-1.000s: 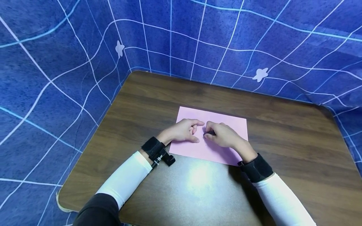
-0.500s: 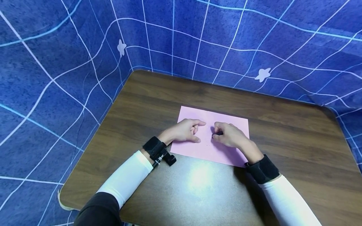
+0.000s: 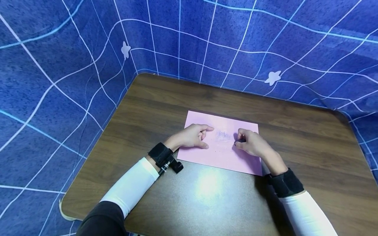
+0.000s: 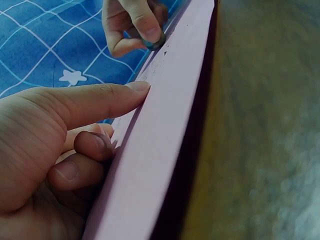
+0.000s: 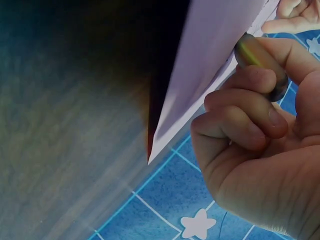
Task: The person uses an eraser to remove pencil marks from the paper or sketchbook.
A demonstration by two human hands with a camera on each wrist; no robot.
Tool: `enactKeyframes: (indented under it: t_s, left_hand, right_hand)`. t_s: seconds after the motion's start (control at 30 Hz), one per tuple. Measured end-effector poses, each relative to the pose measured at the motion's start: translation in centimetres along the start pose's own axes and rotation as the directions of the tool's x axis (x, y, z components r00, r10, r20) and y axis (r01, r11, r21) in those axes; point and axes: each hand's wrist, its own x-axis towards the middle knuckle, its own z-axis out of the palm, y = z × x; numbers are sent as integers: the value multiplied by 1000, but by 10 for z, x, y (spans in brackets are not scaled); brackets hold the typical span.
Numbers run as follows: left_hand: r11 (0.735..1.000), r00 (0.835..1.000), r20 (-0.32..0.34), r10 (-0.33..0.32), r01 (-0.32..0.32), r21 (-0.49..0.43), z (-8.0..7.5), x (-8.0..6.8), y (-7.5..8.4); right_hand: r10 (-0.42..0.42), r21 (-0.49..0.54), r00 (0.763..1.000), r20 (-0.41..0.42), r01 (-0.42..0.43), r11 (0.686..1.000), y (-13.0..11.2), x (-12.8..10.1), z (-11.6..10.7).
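Note:
A pink sheet of paper [image 3: 218, 161] lies on the wooden table. My left hand [image 3: 195, 136] rests on its left part, with index finger and thumb spread and the other fingers curled under. On the right part, my right hand [image 3: 252, 142] pinches a short dark rounded piece [image 5: 260, 60] with a yellow-green sheen; its exact kind cannot be made out. Its dark end touches or nearly touches the paper. Between the hands a faint bluish scribble [image 3: 222, 135] shows on the sheet, with small dark specks near it. Fingers cover part of the dark piece in the head view.
The brown wooden table [image 3: 165, 95] extends around the paper on all sides. Behind and to the left hangs a blue cloth [image 3: 230, 29] with white wavy lines and star shapes. Light glares off the table in front of the sheet.
My right hand has slid to the right across the paper with the dark piece, away from my left hand, uncovering the scribble. The left hand has stayed in place.

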Motion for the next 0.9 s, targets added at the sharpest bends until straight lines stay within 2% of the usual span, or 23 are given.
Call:
enactKeyframes:
  t_s: [0.13, 0.27, 0.4, 0.57, 0.67, 0.9]
  left_hand:
    - [1000, 1000, -1, -1, 1, -6, 0, 1, 0]
    - [1000, 1000, 2, -3, 3, -2, 1, 1, -1]
    - [1000, 1000, 1, -3, 3, 5, 1, 2, 0]
    - [1000, 1000, 11, 11, -11, 6, 0, 2, 1]
    - [1000, 1000, 10, 18, -18, 12, 0, 2, 0]
    - [999, 1000, 3, 26, -26, 31, -1, 1, -2]
  right_hand:
    - [27, -7, 1000, 5, -27, 1000, -2, -1, -1]
    - [56, -125, 998, 22, -53, 991, -9, 0, -3]
    - [-4, -200, 1000, 11, 6, 980, -21, 6, -3]
    - [-128, -110, 992, 19, 129, 986, -37, 21, 7]
    - [-166, -82, 985, 49, 170, 982, -44, 30, 12]
    - [-88, -128, 992, 92, 99, 987, -52, 39, 16]
